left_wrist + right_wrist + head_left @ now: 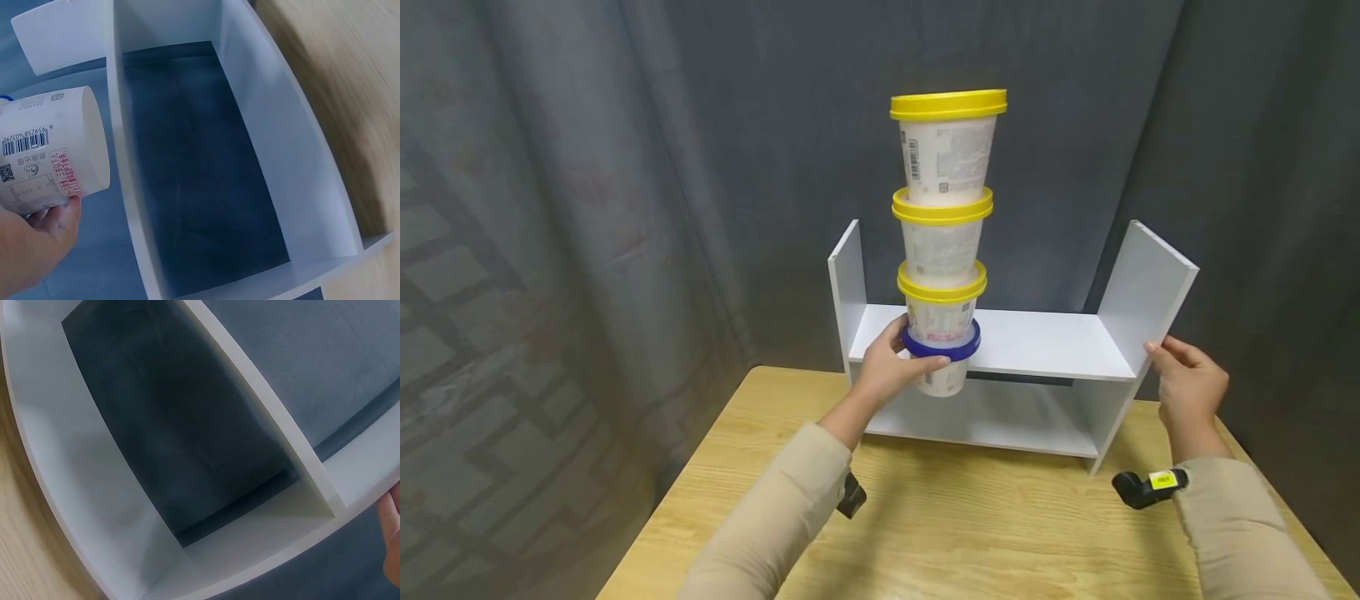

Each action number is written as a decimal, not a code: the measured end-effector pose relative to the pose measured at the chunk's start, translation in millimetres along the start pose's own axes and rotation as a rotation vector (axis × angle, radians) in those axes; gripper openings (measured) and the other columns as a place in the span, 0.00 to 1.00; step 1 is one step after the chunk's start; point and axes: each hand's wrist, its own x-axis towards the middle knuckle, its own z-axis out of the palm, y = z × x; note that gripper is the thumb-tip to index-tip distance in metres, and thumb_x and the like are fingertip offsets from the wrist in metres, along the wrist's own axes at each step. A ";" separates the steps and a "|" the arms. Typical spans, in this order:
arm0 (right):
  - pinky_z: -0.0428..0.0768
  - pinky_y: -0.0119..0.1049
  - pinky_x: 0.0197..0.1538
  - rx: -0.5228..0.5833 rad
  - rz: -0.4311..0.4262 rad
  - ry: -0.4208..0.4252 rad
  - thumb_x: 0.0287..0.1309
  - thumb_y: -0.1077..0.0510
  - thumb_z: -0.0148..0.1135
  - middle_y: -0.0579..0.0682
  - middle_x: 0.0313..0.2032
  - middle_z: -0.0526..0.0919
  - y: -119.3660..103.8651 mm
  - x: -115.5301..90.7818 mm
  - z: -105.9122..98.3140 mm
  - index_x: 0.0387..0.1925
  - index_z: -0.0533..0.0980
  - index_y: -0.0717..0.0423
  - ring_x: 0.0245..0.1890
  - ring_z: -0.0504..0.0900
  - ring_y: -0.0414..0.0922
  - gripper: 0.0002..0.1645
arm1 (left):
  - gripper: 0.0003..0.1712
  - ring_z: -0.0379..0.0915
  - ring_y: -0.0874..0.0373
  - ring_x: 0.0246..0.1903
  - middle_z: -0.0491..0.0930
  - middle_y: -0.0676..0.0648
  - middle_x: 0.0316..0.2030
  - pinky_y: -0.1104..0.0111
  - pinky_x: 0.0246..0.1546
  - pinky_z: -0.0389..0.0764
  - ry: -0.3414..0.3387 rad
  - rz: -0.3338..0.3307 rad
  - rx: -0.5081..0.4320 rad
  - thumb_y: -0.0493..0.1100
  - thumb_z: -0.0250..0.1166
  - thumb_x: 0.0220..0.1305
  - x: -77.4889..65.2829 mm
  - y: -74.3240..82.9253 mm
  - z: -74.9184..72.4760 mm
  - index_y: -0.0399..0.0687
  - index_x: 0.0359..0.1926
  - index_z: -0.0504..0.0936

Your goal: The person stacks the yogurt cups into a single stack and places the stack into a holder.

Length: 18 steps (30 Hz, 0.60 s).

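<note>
My left hand [887, 367] grips the lowest tub of a tall stack, fingers and thumb curled about its blue lid [943, 342]. That white paper tub [56, 150] shows a barcode and red print in the left wrist view. Three more white tubs with yellow lids [942, 208] stand on it, the top one tilted slightly. The stack is held in the air at the front of a white two-tier shelf [1045, 342], its base apart from the upper board. My right hand [1193, 383] pinches the front edge of the shelf's right side panel [1150, 292].
The shelf stands on a light wooden table [955, 517]. Behind it hang dark grey curtains [760, 167]. In the right wrist view, the lower board [69, 444] and upper board [269, 406] of the shelf show, with an open back between them.
</note>
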 end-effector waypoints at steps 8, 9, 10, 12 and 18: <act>0.73 0.17 0.32 0.020 -0.035 0.015 0.40 0.60 0.67 0.38 0.24 0.75 2.8 3.1 -3.5 0.41 0.78 0.53 0.28 0.72 0.33 0.20 | 0.50 0.64 0.59 0.51 0.69 0.55 0.52 0.60 0.49 0.68 -0.019 0.008 -0.003 0.58 0.73 0.29 14.2 7.2 9.8 0.64 0.59 0.61; 0.72 0.15 0.28 0.033 -0.044 0.018 0.40 0.61 0.67 0.38 0.23 0.75 3.4 3.7 -4.0 0.39 0.79 0.53 0.26 0.72 0.33 0.18 | 0.50 0.64 0.59 0.51 0.70 0.55 0.52 0.61 0.48 0.69 -0.017 0.006 -0.001 0.58 0.73 0.29 16.3 7.1 11.8 0.64 0.59 0.61; 0.71 0.14 0.25 0.043 -0.053 0.021 0.40 0.63 0.67 0.38 0.22 0.75 3.8 4.3 -4.2 0.37 0.80 0.53 0.26 0.72 0.33 0.16 | 0.50 0.64 0.59 0.51 0.70 0.55 0.51 0.61 0.48 0.69 -0.014 0.008 -0.005 0.58 0.73 0.29 18.4 6.8 13.7 0.64 0.59 0.61; 0.70 0.14 0.24 0.049 -0.053 0.022 0.40 0.63 0.66 0.38 0.22 0.75 3.8 4.9 -3.9 0.36 0.80 0.53 0.26 0.71 0.33 0.15 | 0.50 0.65 0.59 0.50 0.70 0.54 0.51 0.61 0.47 0.70 -0.007 0.013 -0.014 0.58 0.73 0.30 23.5 5.6 17.3 0.64 0.59 0.61; 0.70 0.15 0.28 0.016 -0.060 0.017 0.41 0.61 0.67 0.37 0.23 0.75 4.2 5.7 -1.2 0.40 0.79 0.54 0.29 0.71 0.34 0.19 | 0.51 0.64 0.56 0.52 0.69 0.53 0.53 0.60 0.48 0.70 0.017 0.012 -0.009 0.60 0.72 0.29 39.6 0.5 25.6 0.63 0.60 0.60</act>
